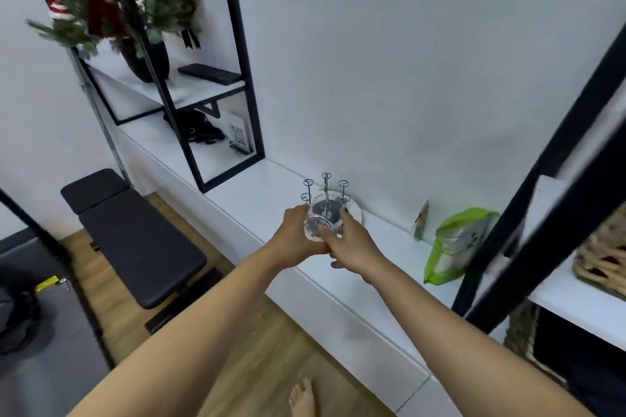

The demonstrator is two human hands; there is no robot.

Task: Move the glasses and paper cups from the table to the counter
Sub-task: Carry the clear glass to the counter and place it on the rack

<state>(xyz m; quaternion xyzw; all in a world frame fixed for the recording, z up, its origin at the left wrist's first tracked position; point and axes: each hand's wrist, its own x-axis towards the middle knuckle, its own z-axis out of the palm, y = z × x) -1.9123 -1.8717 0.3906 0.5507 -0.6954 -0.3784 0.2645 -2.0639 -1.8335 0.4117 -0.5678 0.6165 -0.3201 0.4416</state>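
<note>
Glass, a clear round tumbler (320,222), is sitting between both hands above the long white counter (338,281), right in front of a wire cup rack with looped metal prongs (326,184) standing on a round white base by the wall. The left hand (294,235) is wrapping curled fingers around the tumbler's left side, while the right hand (352,244) is touching its right side with fingers only loosely bent; whether those fingers are truly gripping or just steadying is hard to say. The tumbler looks tilted toward the camera, and whether it is resting on anything is unclear. The likeliest trouble, as I judge it, is the rim or base catching on one of the thin prongs as the glass is being lowered, which could tip the light rack or knock the tumbler from a shared, uncertain hold. Smooth glass held between two hands could also be slipping if one lets go before the other has it firmly. A green and white plastic bag (455,247) is lying on the counter well to the right, apart from the rack, and seems to be posing little risk.
</note>
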